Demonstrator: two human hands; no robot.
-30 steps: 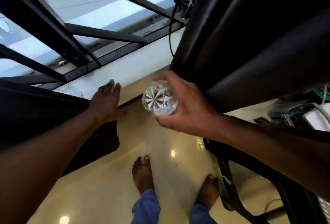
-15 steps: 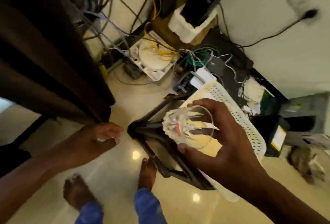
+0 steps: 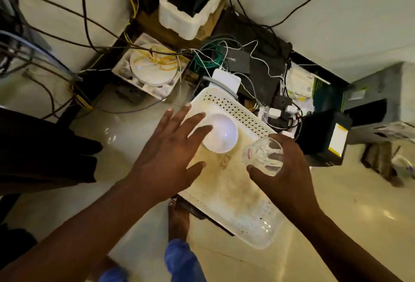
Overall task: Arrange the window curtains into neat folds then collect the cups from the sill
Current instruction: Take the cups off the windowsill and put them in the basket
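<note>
My right hand (image 3: 285, 176) grips a clear cut-glass cup (image 3: 262, 156) and holds it tilted over the right side of a white perforated plastic tray (image 3: 233, 196). A white cup (image 3: 221, 133) lies in the tray's far end. My left hand (image 3: 168, 153) hovers over the tray's left edge with fingers spread, its fingertips beside the white cup; whether they touch it I cannot tell. The dark curtain (image 3: 42, 147) hangs at the left edge of the view.
Beyond the tray lies a tangle of cables with a round white device (image 3: 152, 68), a black box (image 3: 238, 60) and a styrofoam block (image 3: 190, 12). A black case (image 3: 323, 140) stands at the right. My bare foot (image 3: 178, 221) is on the glossy floor under the tray.
The view swung from the window sill to the tray. My right hand carried the glass cup over the tray. My left hand left the sill, opened and reached toward the white cup.
</note>
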